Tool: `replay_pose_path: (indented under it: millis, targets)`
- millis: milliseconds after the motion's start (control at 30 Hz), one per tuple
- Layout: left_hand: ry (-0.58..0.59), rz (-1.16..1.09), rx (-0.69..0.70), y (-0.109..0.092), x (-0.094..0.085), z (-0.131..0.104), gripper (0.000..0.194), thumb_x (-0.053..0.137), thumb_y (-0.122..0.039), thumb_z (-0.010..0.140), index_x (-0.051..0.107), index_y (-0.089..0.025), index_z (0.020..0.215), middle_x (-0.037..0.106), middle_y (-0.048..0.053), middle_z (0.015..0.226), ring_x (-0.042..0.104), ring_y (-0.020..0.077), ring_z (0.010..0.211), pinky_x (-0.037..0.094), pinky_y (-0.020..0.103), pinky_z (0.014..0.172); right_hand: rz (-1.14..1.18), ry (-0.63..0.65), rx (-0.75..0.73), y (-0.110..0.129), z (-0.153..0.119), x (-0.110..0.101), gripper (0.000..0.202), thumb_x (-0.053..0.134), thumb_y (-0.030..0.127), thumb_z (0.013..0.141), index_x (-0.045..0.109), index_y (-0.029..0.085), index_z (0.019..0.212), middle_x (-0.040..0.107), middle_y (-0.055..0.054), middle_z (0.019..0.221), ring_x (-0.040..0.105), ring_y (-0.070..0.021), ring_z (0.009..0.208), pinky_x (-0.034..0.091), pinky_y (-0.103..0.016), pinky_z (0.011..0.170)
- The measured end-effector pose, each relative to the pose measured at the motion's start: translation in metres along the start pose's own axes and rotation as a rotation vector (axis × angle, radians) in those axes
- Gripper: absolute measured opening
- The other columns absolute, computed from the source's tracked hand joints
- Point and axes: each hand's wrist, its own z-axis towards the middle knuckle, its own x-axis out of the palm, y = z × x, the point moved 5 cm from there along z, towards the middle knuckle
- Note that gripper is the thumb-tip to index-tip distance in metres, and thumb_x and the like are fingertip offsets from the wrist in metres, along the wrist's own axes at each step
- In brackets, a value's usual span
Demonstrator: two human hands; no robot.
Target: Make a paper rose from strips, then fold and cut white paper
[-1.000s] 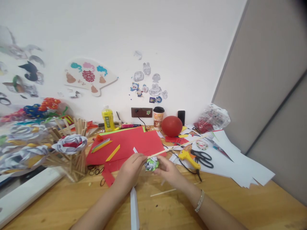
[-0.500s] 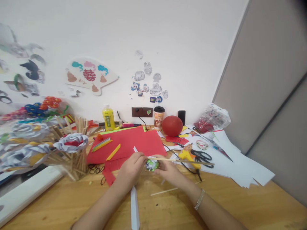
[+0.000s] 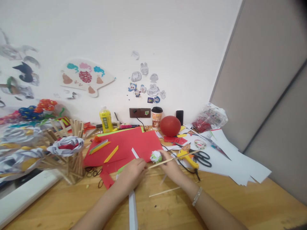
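Observation:
A small white-and-green rolled paper flower is held in the fingers of my right hand. A thin wooden stick slants up to the right across that hand. Its lower left end meets the fingertips of my left hand, which are closed on it. Under the left hand and wrist runs a folded white paper strip, its near part lying on the table. A bit of green paper shows beside the left knuckles. What the left palm covers is hidden.
Red paper sheets lie behind my hands. To the right are a yellow glue gun, black-handled scissors, a red balloon and white paper. A drink bottle and paper flowers stand left.
The paper flower has turned and moved right and up, out of the gap between my hands. The stick now slants up to the right instead of lying nearly level. My left hand has dropped slightly.

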Motion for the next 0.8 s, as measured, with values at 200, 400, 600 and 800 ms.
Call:
replay_pose_path:
  millis: [200,400,600,800]
  targets:
    - [0.147,0.0,-0.017,-0.006,0.01,-0.001,0.013,0.053,-0.018,0.081,0.058,-0.018,0.069,0.063,0.004,0.072,0.058,0.0176,0.068,0.041,0.025,0.06,0.31,-0.062,0.016,-0.013,0.011,-0.003,0.048,0.062,0.019,0.071,0.047,0.023,0.117,0.059,-0.006,0.114,0.056,-0.0201,0.103,0.043,-0.039,0.091]
    - [0.164,0.002,-0.046,-0.009,0.019,-0.003,0.013,0.056,-0.025,0.081,0.058,-0.017,0.071,0.063,0.005,0.077,0.059,0.0189,0.071,0.041,0.026,0.061,0.356,0.006,0.053,-0.011,0.01,0.011,0.042,0.067,0.019,0.066,0.054,0.019,0.106,0.063,-0.007,0.106,0.06,-0.0205,0.095,0.046,-0.04,0.087]
    - [0.216,0.169,0.027,0.0,0.024,-0.001,0.017,0.049,-0.014,0.082,0.059,-0.018,0.069,0.063,0.006,0.077,0.06,0.0201,0.072,0.044,0.029,0.064,0.452,-0.058,0.067,0.004,0.016,-0.018,0.046,0.066,0.026,0.07,0.05,0.021,0.113,0.059,-0.009,0.116,0.057,-0.0213,0.103,0.046,-0.04,0.089]
    - [0.154,0.323,-0.133,0.031,0.01,-0.002,0.023,0.044,0.002,0.071,0.062,-0.012,0.064,0.065,0.016,0.074,0.061,0.0268,0.067,0.044,0.035,0.059,0.583,-0.03,0.054,0.019,0.017,-0.05,0.048,0.071,0.03,0.067,0.052,0.022,0.11,0.059,-0.008,0.116,0.058,-0.0232,0.102,0.048,-0.04,0.086]
